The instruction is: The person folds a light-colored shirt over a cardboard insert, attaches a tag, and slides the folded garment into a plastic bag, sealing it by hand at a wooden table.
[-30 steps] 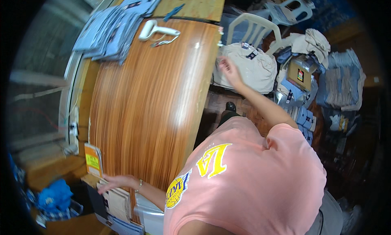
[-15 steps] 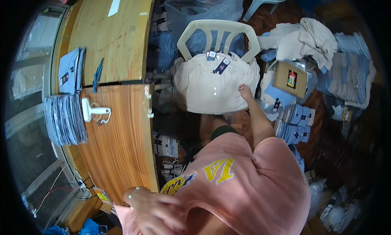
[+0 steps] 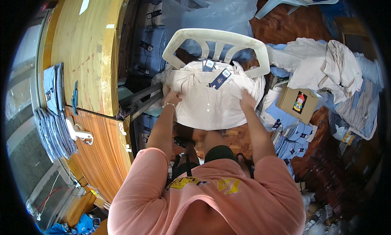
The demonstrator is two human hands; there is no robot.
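Observation:
A cream buttoned shirt (image 3: 195, 106) with dark hang tags (image 3: 220, 79) at its collar lies spread on top of other cream shirts. They rest on a white plastic chair (image 3: 265, 58), whose back stands at the far side. My left hand (image 3: 172, 98) is closed on the shirt's left edge. On the opposite edge, my right hand (image 3: 247, 100) grips the fabric, its fingertips partly hidden by the cloth.
To the left is a wooden cabinet (image 3: 102, 133) with stacked folded blue shirts (image 3: 55, 133) and a white handheld device (image 3: 78, 131). At right lie a cardboard box (image 3: 298, 103), heaped cream garments (image 3: 313, 60) and packed blue shirts (image 3: 291, 139). Another plastic chair (image 3: 277, 3) stands at the back.
My left hand has moved from close to my chest out to the shirt's left edge and taken hold. My right hand stays at the right edge. The view has shifted.

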